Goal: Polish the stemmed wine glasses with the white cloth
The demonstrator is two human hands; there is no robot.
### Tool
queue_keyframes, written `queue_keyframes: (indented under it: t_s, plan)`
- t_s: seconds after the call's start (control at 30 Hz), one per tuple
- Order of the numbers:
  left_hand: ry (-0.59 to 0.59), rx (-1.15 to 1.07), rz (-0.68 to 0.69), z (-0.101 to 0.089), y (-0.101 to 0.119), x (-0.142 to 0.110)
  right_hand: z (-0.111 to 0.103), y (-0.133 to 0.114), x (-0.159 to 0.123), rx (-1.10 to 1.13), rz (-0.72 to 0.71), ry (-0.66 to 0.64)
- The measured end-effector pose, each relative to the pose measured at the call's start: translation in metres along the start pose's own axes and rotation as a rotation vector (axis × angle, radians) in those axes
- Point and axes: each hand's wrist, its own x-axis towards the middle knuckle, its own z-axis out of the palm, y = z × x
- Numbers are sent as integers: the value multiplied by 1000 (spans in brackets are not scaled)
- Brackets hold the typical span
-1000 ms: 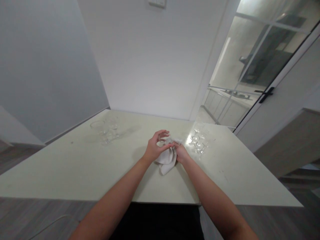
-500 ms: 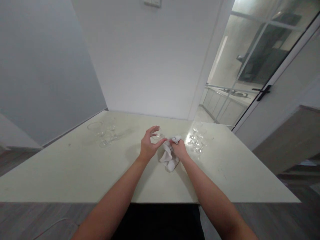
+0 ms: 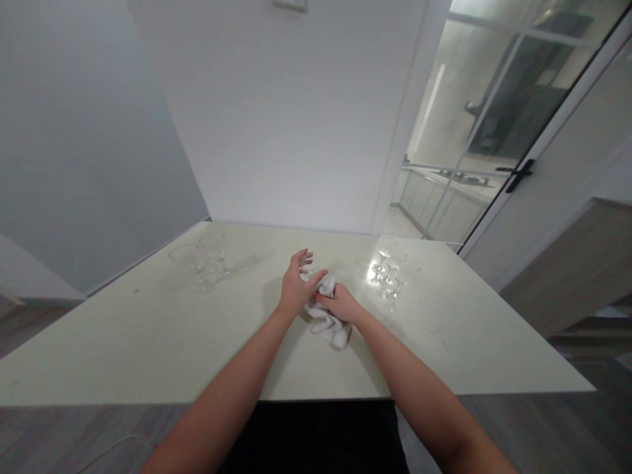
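Between the curved fingers and thumb of my left hand (image 3: 295,284) is a clear glass (image 3: 308,268), only faintly visible and partly hidden by the hand. My right hand (image 3: 342,304) is closed around a white cloth (image 3: 330,324), bunched up at the top, its loose folds hanging toward the tabletop. The top of the cloth presses close against the glass near my left thumb. Both hands are over the middle of the table.
On the pale table (image 3: 162,355), several clear stemmed glasses (image 3: 213,268) stand to the left. Another cluster of clear glasses (image 3: 388,280) is at the right, near a bright reflection. A wall (image 3: 291,145) rises behind, and a glass-paned door (image 3: 518,174) is at the right.
My right hand and the cloth have shifted left, closer to my left hand. The cloth now covers more beside the glass, and less of the glass shows.
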Motion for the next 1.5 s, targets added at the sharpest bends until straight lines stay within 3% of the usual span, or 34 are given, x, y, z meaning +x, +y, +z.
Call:
queue_keyframes:
  t_s: [0.33, 0.53, 0.67, 0.9, 1.03, 1.2, 1.33, 1.5]
  plan:
    - [5, 59, -22, 9, 0, 2, -1, -2, -1, 5, 35, -35]
    - [-2, 48, -125, 9, 0, 3, 0, -2, -1, -64, 38, -42]
    - [-54, 192, -126, 6, -4, 1, -1, -2, -1, -47, 33, -72]
    - [-291, 494, -239, -13, -5, -10, -6, -4, -6, -108, 63, -317]
    - [-435, 539, -126, -11, -3, -13, -9, -10, -9, -44, 124, -466]
    - [-553, 533, 20, -1, -14, -18, -7, -20, -16, 176, 210, -675]
    - [-581, 473, 59, 16, -33, -21, -4, -23, -19, 244, 308, -724]
    - [-810, 711, 141, 46, -36, -12, -8, -20, -15, 225, 367, -771]
